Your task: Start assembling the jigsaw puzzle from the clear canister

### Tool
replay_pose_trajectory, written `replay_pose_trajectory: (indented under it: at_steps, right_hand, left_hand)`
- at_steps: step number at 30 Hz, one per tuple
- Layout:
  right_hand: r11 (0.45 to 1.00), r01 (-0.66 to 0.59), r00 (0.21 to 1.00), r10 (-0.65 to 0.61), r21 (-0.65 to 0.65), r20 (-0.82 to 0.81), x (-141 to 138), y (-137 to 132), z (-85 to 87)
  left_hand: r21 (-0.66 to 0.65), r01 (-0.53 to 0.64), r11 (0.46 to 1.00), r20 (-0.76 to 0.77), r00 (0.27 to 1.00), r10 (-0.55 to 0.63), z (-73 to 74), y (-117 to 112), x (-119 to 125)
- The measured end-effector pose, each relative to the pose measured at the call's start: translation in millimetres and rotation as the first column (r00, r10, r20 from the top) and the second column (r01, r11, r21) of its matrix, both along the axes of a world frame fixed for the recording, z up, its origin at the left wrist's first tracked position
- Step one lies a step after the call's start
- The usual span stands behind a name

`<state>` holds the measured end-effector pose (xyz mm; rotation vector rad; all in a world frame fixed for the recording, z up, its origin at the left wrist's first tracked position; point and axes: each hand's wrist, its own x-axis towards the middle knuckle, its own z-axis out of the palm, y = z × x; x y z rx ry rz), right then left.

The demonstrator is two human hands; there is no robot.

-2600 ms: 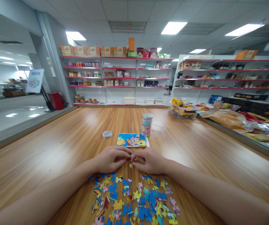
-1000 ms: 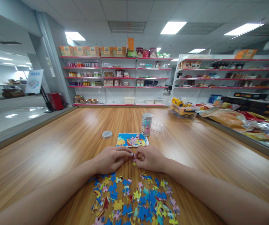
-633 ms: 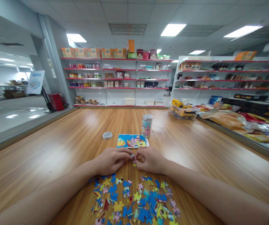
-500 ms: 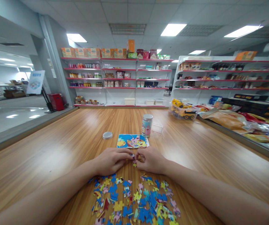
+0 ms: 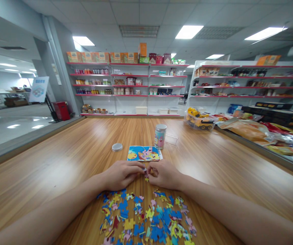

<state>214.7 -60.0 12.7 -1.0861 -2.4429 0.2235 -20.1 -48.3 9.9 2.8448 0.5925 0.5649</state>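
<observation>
My left hand point(image 5: 123, 175) and my right hand point(image 5: 163, 174) meet over the table, fingertips pinched at a few small jigsaw puzzle pieces point(image 5: 146, 178) between them. The fingers partly cover these pieces, so how they fit together cannot be made out. Just beyond my hands lies a cartoon picture card point(image 5: 144, 153) in blue, pink and yellow. Nearer to me, many loose jigsaw pieces point(image 5: 159, 221) in blue, yellow, pink and red are spread out, some overlapping.
A tin with a silver top point(image 5: 160, 136) stands behind the card, beside a clear rectangular frame point(image 5: 171, 140). A round silver lid point(image 5: 117, 147) lies to the left. Farther right are a clear tub of yellow toy vehicles point(image 5: 200, 120) and packaged goods point(image 5: 251, 131).
</observation>
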Motion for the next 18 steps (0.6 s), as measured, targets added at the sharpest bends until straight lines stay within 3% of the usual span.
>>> replay_pose_trajectory:
  at_steps: [18]
  right_hand:
    - [1.000,0.016,0.996,-0.018,-0.019,-0.088,0.6,-1.0,-1.7]
  left_hand:
    - [-0.014,0.007,1.000,0.010,1.000,-0.007,0.0,1.0,0.8]
